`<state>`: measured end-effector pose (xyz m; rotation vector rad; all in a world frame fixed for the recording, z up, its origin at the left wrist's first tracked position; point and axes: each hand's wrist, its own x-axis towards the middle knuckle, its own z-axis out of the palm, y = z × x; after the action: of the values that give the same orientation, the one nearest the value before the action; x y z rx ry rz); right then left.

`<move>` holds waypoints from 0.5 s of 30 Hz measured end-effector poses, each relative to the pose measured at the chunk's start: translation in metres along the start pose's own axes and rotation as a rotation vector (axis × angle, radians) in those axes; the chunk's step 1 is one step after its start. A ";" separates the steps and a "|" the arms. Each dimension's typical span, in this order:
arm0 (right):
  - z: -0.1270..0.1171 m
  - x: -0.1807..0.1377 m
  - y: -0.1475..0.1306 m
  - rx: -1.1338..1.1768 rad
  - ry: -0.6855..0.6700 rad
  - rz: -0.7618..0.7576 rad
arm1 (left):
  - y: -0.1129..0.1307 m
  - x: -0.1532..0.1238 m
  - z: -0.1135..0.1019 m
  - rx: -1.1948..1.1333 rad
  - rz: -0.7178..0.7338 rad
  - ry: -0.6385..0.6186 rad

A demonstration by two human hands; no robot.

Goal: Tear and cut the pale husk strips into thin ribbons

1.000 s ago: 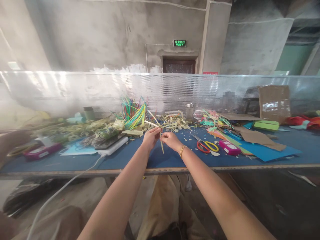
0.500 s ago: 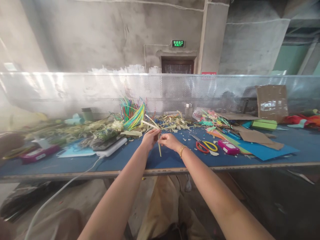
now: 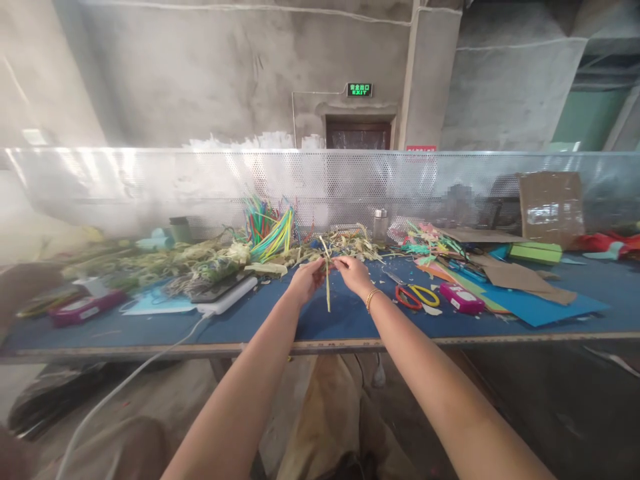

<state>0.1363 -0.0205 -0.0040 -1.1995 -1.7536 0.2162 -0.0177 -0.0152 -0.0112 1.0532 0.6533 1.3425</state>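
Observation:
My left hand (image 3: pixel 307 280) and my right hand (image 3: pixel 353 275) meet over the front middle of the blue table, fingertips pinched close together. Between them is a thin pale yellow strip (image 3: pixel 328 290), which looks like dried plant fibre. One length hangs down below the fingers, and a shorter end sticks up above them. Both hands are closed on it; the exact crossing point is partly hidden by the fingertips. A gold bracelet (image 3: pixel 370 300) circles my right wrist. Scissors (image 3: pixel 425 295) with red and yellow handles lie to the right of my right hand.
Dried strips (image 3: pixel 215 267) are heaped at the left. Coloured pipe cleaners (image 3: pixel 273 233) stand behind the hands, near a lidded bottle (image 3: pixel 381 225). A white power strip (image 3: pixel 230 299) lies left, a magenta box (image 3: pixel 461 298) and blue sheet (image 3: pixel 545 303) right. Perforated metal screen (image 3: pixel 200 180) runs behind.
The strip ends that pointed up and left now stand nearly upright. My left hand has turned slightly, and my right hand has risen to the same height. The view has shifted a little.

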 end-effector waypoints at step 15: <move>0.014 0.038 -0.001 0.646 -0.296 0.163 | -0.001 0.006 0.000 0.089 0.125 0.127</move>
<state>0.1225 0.0136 0.0123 -0.8529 -1.6356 1.0172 -0.0167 -0.0089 -0.0107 1.1008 0.7575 1.5096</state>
